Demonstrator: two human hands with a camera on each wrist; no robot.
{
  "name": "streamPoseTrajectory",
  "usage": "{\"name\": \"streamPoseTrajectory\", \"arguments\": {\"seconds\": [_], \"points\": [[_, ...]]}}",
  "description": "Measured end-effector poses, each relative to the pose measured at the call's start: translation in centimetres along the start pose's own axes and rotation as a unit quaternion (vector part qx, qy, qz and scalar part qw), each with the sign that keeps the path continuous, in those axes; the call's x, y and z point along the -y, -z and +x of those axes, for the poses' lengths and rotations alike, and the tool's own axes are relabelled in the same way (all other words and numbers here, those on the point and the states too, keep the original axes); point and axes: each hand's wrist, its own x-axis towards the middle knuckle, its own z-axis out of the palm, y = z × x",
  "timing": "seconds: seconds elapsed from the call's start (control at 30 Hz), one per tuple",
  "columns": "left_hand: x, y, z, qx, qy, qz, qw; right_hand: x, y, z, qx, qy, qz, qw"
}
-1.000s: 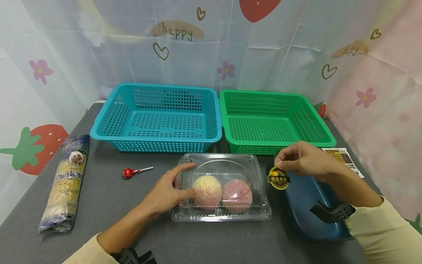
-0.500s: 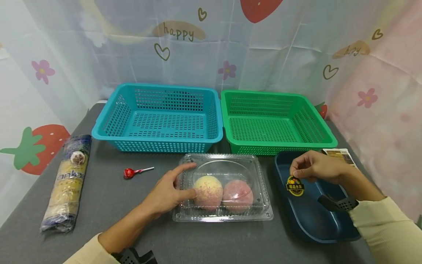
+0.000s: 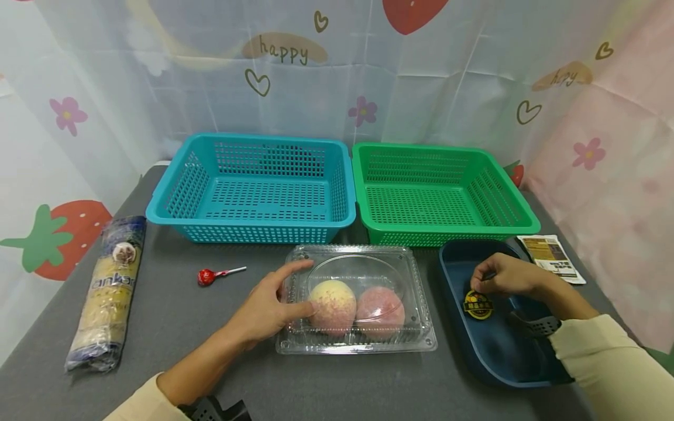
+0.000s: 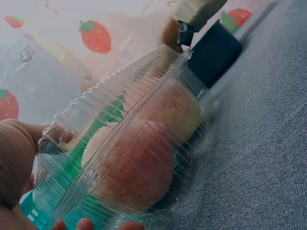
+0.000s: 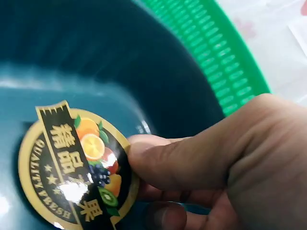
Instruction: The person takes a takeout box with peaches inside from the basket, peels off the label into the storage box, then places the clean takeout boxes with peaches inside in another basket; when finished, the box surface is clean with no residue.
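A clear plastic clamshell box (image 3: 421, 340) lies on the table holding two peaches: a yellow and pink peach (image 3: 333, 304) at left, a pinker peach (image 3: 381, 313) at right. My left hand (image 3: 274, 304) grips the box's left side, its thumb over the lid and other fingertips (image 4: 85, 224) along the edge in the left wrist view. Low inside a dark blue tray (image 3: 505, 377), my right hand (image 3: 505, 278) pinches a round black and gold fruit sticker (image 5: 72, 167) by its edge. The sticker's printed face, with fruit pictures, shows in the right wrist view.
A blue basket (image 3: 253, 224) and a green basket (image 3: 447, 230) stand along the back. At left lie a long wrapped package (image 3: 107, 295) and a red lollipop (image 3: 206, 276). Beyond the tray, at right, is a printed packet (image 3: 553, 257). A patterned curtain (image 3: 316, 105) hangs behind.
My right hand has moved right and down with the sticker, from the tray's left rim to inside the tray. My left hand and the box have stayed put.
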Motion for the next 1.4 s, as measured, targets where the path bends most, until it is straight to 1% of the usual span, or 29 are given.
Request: {"name": "streamPoseTrajectory", "arguments": {"seconds": [0.13,0.27,0.43,0.63,0.73,0.9,1.0,1.1,1.27,1.33,1.4], "points": [[0.0,0.0,0.0,-0.002,0.002,0.002,1.0000,-0.5,-0.3,0.4,-0.023,0.004,-0.050,0.9985],[0.0,0.0,0.0,0.000,0.000,-0.003,1.0000,-0.8,-0.7,0.7,-0.044,0.024,-0.089,0.9947],[0.0,0.1,0.0,0.001,-0.006,-0.006,1.0000,-1.1,-1.0,0.7,-0.072,0.042,-0.104,0.9911],[0.0,0.1,0.0,0.003,-0.008,-0.009,0.9999,-1.2,-1.0,0.5,-0.095,0.044,-0.114,0.9879],[0.0,0.1,0.0,0.003,-0.007,-0.007,0.9999,-1.0,-1.0,0.2,-0.109,0.048,-0.131,0.9843],[0.0,0.1,-0.1,0.002,-0.006,-0.006,1.0000,0.0,-0.9,-0.5,-0.138,0.049,-0.149,0.9779],[0.0,0.1,-0.1,0.003,-0.007,-0.008,0.9999,0.8,-0.6,-1.0,-0.154,0.052,-0.147,0.9758],[-0.1,0.1,-0.1,0.003,-0.007,-0.009,0.9999,1.8,-0.4,-1.7,-0.169,0.069,-0.141,0.9729],[0.0,0.1,0.0,0.005,-0.005,-0.012,0.9999,3.9,-0.1,-2.9,-0.196,0.081,-0.140,0.9671],[0.0,0.0,0.0,0.005,-0.004,-0.012,0.9999,4.7,0.1,-3.3,-0.209,0.086,-0.144,0.9635],[0.0,0.0,0.0,0.004,-0.003,-0.013,0.9999,5.5,0.3,-3.7,-0.225,0.100,-0.157,0.9564]]}}
